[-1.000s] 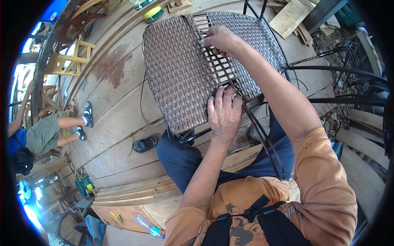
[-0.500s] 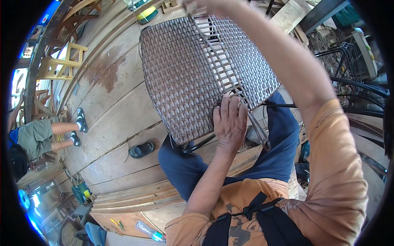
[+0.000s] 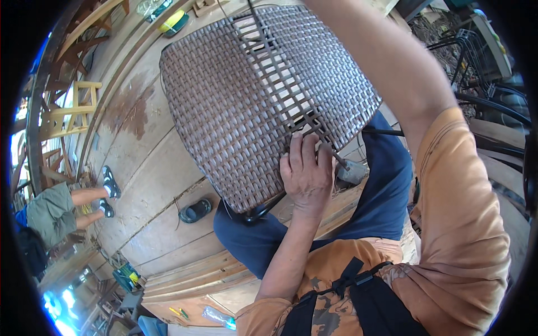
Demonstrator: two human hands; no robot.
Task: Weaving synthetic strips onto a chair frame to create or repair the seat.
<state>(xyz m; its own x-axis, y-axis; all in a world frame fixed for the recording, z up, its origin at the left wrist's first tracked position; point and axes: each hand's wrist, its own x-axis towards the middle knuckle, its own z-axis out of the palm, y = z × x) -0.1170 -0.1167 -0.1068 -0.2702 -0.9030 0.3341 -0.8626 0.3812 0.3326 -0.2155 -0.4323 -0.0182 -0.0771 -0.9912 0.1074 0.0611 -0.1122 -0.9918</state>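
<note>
A brown woven wicker panel (image 3: 224,106), apparently a chair seat or back, lies tilted in front of my knees. Down its middle runs a ladder-like gap (image 3: 284,89) where flat brown strands cross with openings between them. At the gap's near end rests my left hand (image 3: 307,173), fingers apart and fingertips on the weave. Just right of those fingers, a short end of brown strip (image 3: 341,161) sticks out past the panel's edge. My right forearm (image 3: 386,56) reaches up over the panel's right side; the hand itself is beyond the upper edge. A dark strand (image 3: 254,14) rises from the gap's far end.
Long planks (image 3: 190,274) lie beside my left leg. A dark sandal (image 3: 195,210) is on the wooden floor. At left stands another person (image 3: 53,210) in shorts, near a yellow wooden frame (image 3: 73,115). Black metal frames (image 3: 493,106) crowd the right side.
The loop of strip by my left hand has shrunk to a short end. My right hand has gone out at the top. The panel appears shifted left and up in view.
</note>
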